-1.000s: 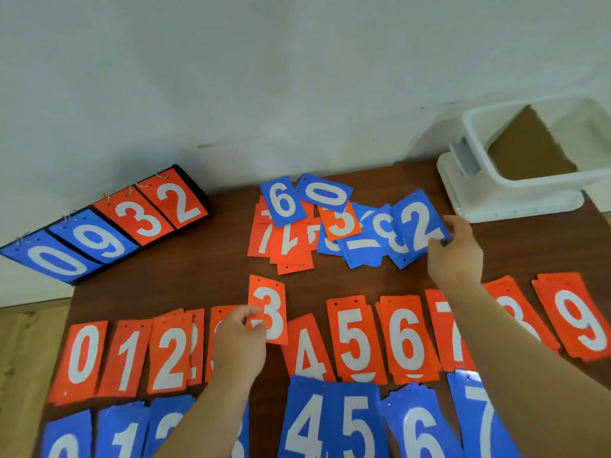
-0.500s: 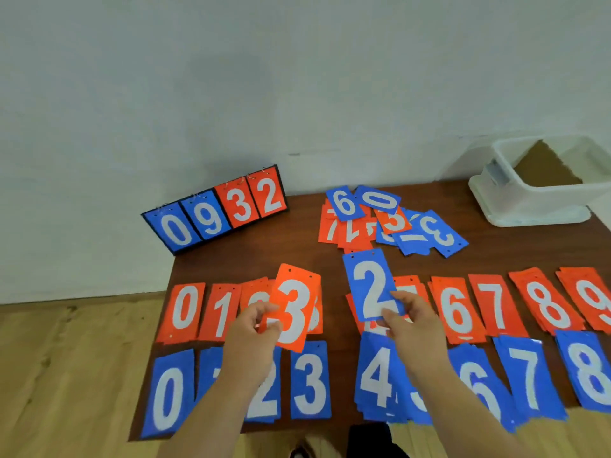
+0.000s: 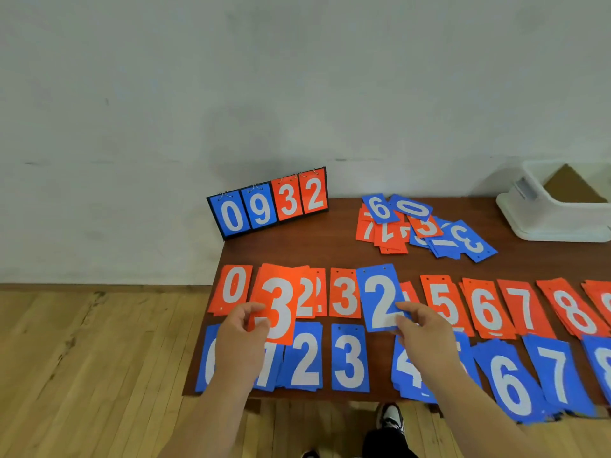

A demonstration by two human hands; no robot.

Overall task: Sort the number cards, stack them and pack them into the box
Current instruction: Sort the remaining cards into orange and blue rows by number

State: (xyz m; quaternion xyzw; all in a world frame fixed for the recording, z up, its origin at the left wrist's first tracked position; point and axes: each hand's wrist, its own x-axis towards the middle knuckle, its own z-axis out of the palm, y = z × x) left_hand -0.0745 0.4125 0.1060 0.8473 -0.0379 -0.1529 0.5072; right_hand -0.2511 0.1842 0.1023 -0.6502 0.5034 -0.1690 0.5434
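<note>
My left hand (image 3: 239,342) grips an orange 3 card (image 3: 277,302), held above the left end of the orange row. My right hand (image 3: 423,335) grips a blue 2 card (image 3: 380,297), held over the orange 4 pile. Sorted orange piles (image 3: 486,309) run 0 to 9 across the table, with sorted blue piles (image 3: 348,358) in a row in front of them. An unsorted heap of mixed cards (image 3: 420,229) lies at the back. The white box (image 3: 555,213) stands at the back right.
A flip scoreboard (image 3: 269,203) showing 0932 stands at the table's back left corner. The brown table (image 3: 297,249) ends at the left over wooden floor (image 3: 99,358). My shoe (image 3: 390,418) shows under the front edge. A wall rises behind.
Both hands have shifted left with their cards. The orange 3 now hangs over the orange 1 and 2 piles, and the blue 2 has come nearer the orange 3 pile.
</note>
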